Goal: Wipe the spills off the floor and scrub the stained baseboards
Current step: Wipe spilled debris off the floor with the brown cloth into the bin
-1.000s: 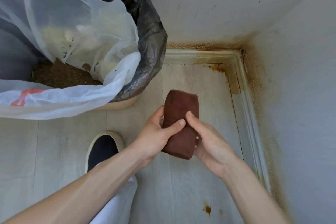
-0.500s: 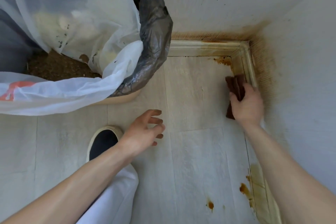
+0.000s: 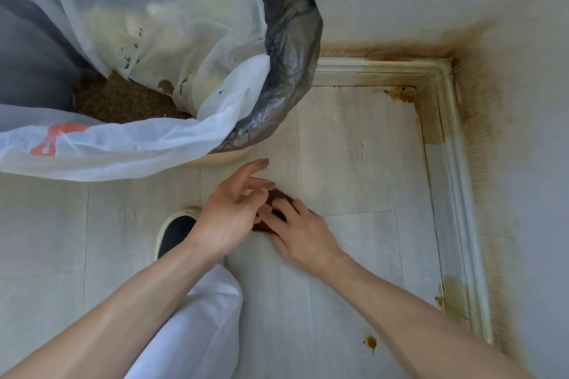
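Brown folded cloth [image 3: 278, 197] low over pale plank floor [image 3: 354, 163], right hand [image 3: 300, 232] clamped on it, left hand [image 3: 229, 212] beside with fingers loosely spread, stained white baseboard [image 3: 443, 120] well apart

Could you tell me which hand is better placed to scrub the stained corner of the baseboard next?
Probably the right. The right hand already holds the brown cloth and is on the side nearer the baseboard, whose brown stains run up into the corner. The left hand hovers open beside the cloth, nearer the bin.
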